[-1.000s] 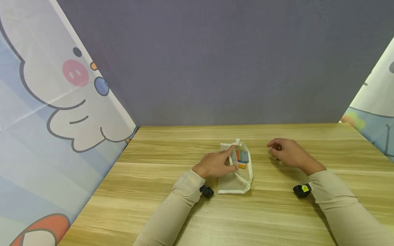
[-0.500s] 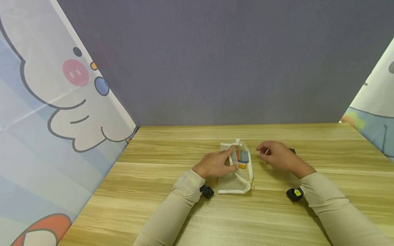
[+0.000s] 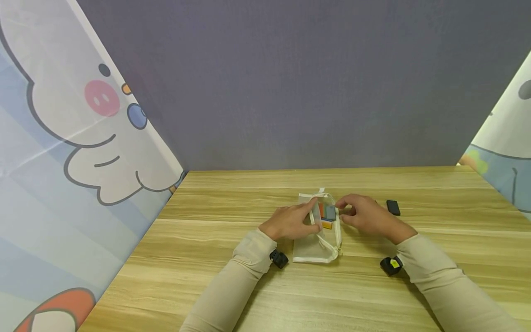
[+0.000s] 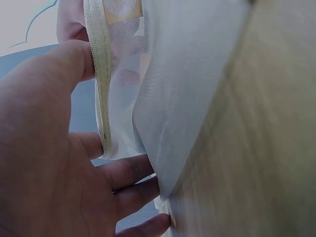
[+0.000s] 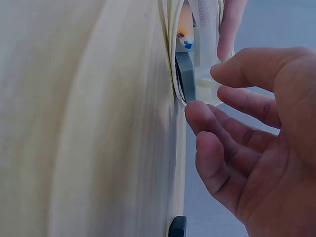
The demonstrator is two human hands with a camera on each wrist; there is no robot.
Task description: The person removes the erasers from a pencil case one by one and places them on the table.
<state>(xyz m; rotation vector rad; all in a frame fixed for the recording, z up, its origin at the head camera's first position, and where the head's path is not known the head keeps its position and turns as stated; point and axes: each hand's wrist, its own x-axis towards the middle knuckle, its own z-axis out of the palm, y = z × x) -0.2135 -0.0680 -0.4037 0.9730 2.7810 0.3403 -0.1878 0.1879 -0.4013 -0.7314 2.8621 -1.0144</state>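
A white mesh zipper pouch lies on the wooden table with its mouth spread. My left hand holds the lip of that mouth, thumb and index finger hooked at the zipper tape. Inside the pouch are a grey flat block, an orange-red piece and a small orange, white and blue block. Right at the zippered edge is my right hand, fingers loosely bent. In the right wrist view nothing shows between its fingers, and the grey block sits just beyond the fingertips.
A small black rectangular block lies on the table to the right of my right hand. A grey panel stands along the table's back edge, and a cartoon-printed cloth hangs at the left.
My right hand has moved left to the pouch's edge, uncovering the black block on the table. My left hand has stayed in place on the pouch.
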